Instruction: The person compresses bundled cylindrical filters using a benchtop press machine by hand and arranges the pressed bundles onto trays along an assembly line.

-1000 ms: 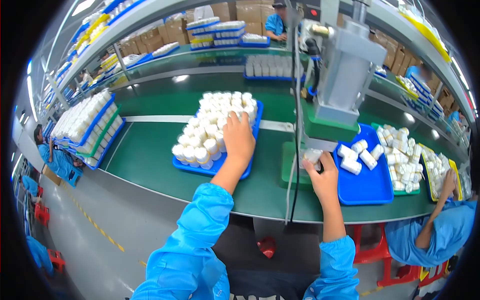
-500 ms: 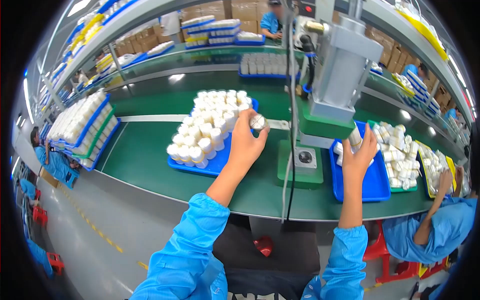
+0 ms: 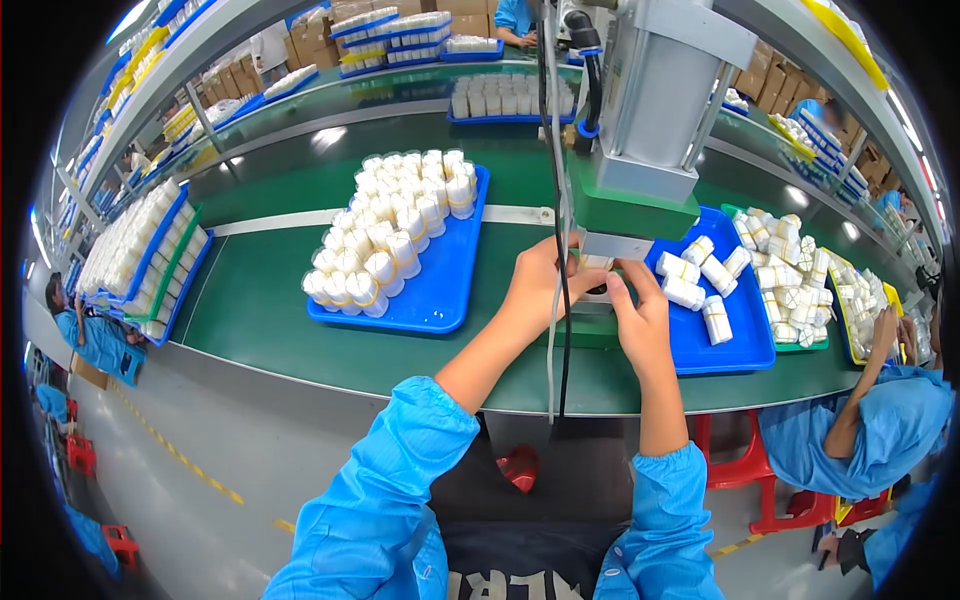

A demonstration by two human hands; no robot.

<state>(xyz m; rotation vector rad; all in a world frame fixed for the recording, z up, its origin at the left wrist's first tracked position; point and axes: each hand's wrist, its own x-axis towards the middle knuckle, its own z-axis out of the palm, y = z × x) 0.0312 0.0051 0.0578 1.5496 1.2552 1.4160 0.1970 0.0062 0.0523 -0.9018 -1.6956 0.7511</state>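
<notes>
Both hands meet under the head of a press (image 3: pixel 640 215). My left hand (image 3: pixel 540 285) reaches past the hanging cables, its fingers closed around the left side of a small white cylinder (image 3: pixel 597 262). From the other side, my right hand (image 3: pixel 643 310) pinches the same piece with thumb and fingers. My fingers and the press head hide most of the cylinder and the die below. To the right, a blue tray (image 3: pixel 720 360) holds several loose white cylinders with yellow bands. Left of the press, another blue tray (image 3: pixel 450 310) carries rows of upright white cylinders.
Black and grey cables (image 3: pixel 563 350) hang in front of the press. Stacked full trays (image 3: pixel 150 255) stand at the far left. A green tray (image 3: pixel 800 345) of white cylinders lies right, near a co-worker's blue sleeve (image 3: pixel 860 430). The table's front edge (image 3: pixel 330 383) runs close to me.
My left hand has moved right and down from near the left tray to the press. My right hand has left the right tray and moved left to it. The view has shifted slightly.
</notes>
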